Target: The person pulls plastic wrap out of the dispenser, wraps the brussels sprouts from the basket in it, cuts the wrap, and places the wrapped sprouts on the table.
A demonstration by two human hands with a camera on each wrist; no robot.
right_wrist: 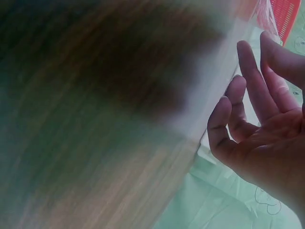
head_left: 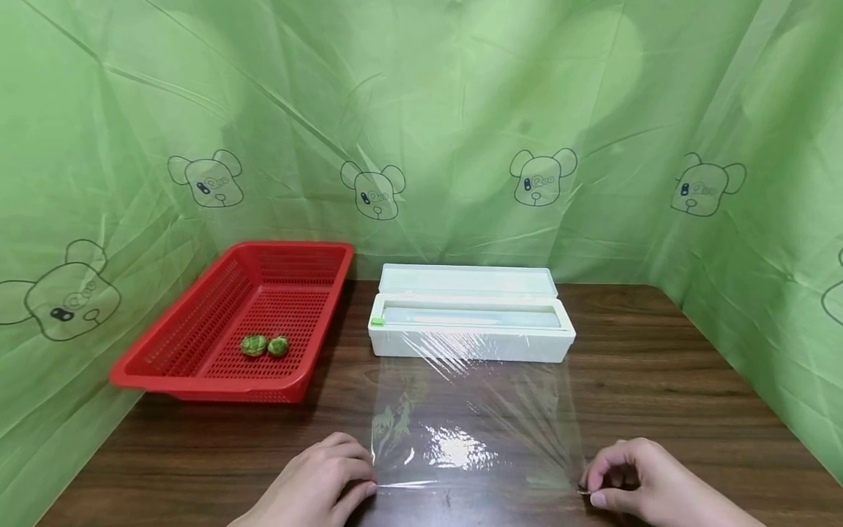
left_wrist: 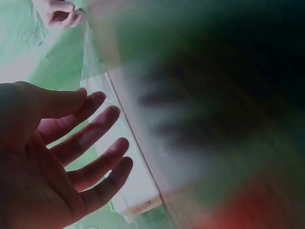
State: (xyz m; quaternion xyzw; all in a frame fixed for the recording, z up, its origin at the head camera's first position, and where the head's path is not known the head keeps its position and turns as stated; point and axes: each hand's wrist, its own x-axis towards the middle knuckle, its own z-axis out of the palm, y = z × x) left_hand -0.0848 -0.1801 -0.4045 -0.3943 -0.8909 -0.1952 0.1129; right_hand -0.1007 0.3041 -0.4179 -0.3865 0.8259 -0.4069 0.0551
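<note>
A sheet of clear cling film (head_left: 474, 417) stretches toward me from a white dispenser box (head_left: 470, 348), its lid standing up at the back. My left hand (head_left: 323, 479) pinches the film's near left corner; in the left wrist view the thumb of that hand (left_wrist: 57, 138) meets the index finger while the other fingers spread. At the near right corner my right hand (head_left: 642, 479) pinches the film between thumb and index finger. The right wrist view shows this hand (right_wrist: 271, 124) with the remaining fingers loosely bent. The film lies just over the table, shiny and slightly creased.
To the left, a red plastic basket (head_left: 211, 384) holds two Brussels sprouts (head_left: 253, 345). A small green piece (head_left: 377, 321) sits at the box's left end. Green printed curtains (head_left: 448, 132) enclose the dark wooden table (head_left: 678, 380) at the back and sides.
</note>
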